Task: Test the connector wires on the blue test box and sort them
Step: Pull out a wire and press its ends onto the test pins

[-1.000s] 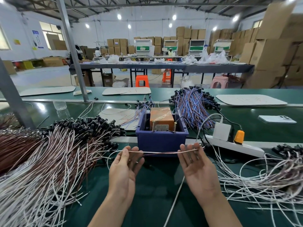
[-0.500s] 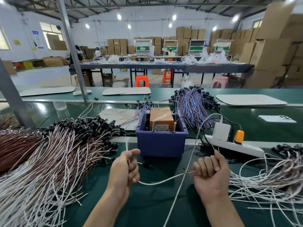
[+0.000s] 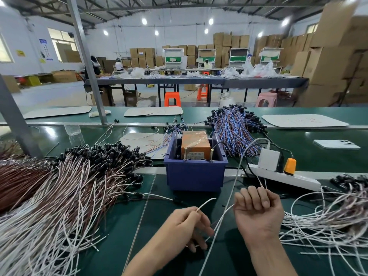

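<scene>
**A:** What's on that green worktop [image 3: 155,220]?

**B:** Mostly wire. A huge heap of white and brown connector wires [image 3: 59,196] with black plugs fills the left side. A looser tangle of white wires [image 3: 328,226] lies on the right. A blue-and-purple bundle [image 3: 235,128] sits further back.

**A:** And the test box?

**B:** The blue test box [image 3: 196,176] stands in the middle, between the two heaps and just in front of that bundle. There's an orange unit [image 3: 196,144] inside it. A white power strip [image 3: 282,178] lies just right of the box, and a phone [image 3: 336,144] lies face down beyond that.

**A:** The hands?

**B:** Both are low over the worktop, in front of the box. The left hand [image 3: 187,226] pinches a white wire [image 3: 206,203] between thumb and fingers, its free end pointing up toward the box. The right hand [image 3: 258,214] has its fingers curled round thin white strands [image 3: 259,181], whose tips stick up above the knuckles.

**A:** One wire or two?

**B:** I can't tell from here.
</scene>
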